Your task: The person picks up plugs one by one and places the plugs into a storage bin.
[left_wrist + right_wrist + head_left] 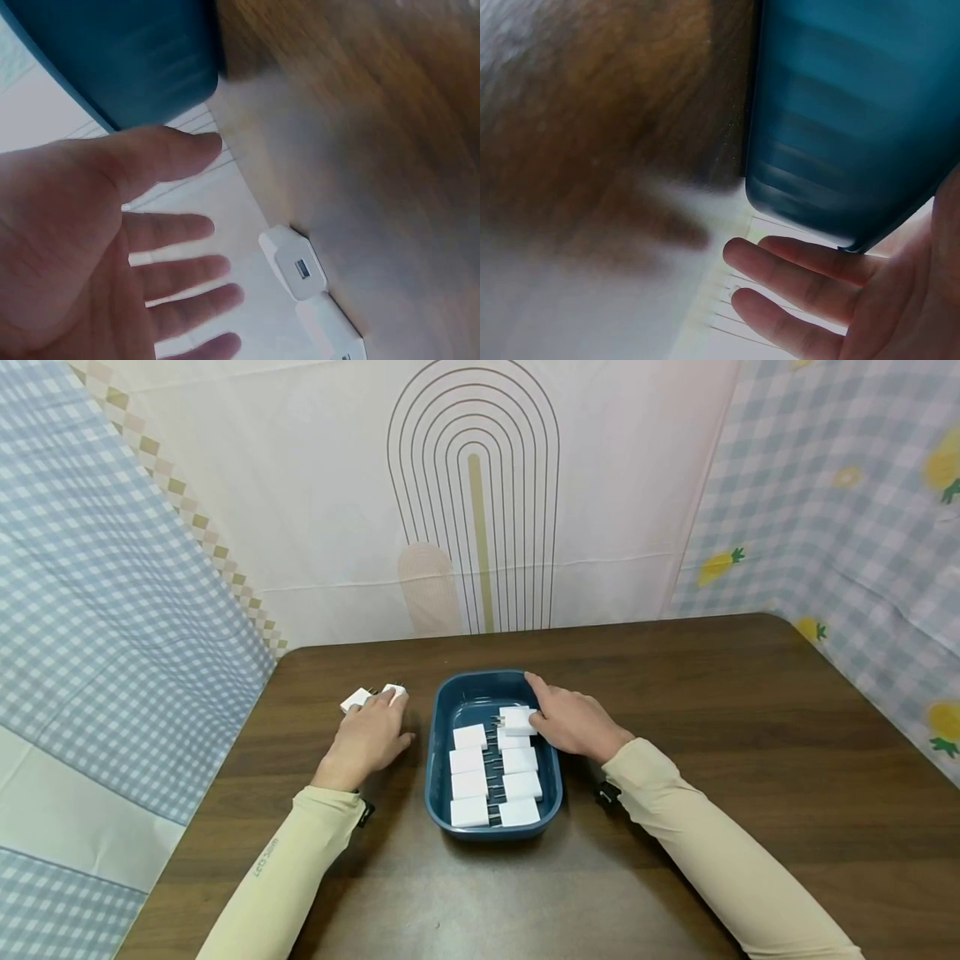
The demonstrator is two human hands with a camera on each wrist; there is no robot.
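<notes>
My left hand (366,739) reaches over two white USB charger plugs on the table, its fingers straight. One plug (356,700) lies left of the fingertips; the other (393,692) is at them. In the left wrist view, a plug (300,266) shows its USB port beyond the fingers. A blue bin (495,833) holds two columns of white charger plugs, prongs facing inward. My right hand (576,720) is at the bin's right rim, thumb by a plug (517,722) lying over others. Straight fingers (795,289) extend along the bin's outside in the right wrist view; the thumb is hidden there.
The dark wooden table (697,710) carries the bin near its middle. A white printed cloth (322,485) hangs behind the far edge. Checked cloths (97,568) hang at both sides.
</notes>
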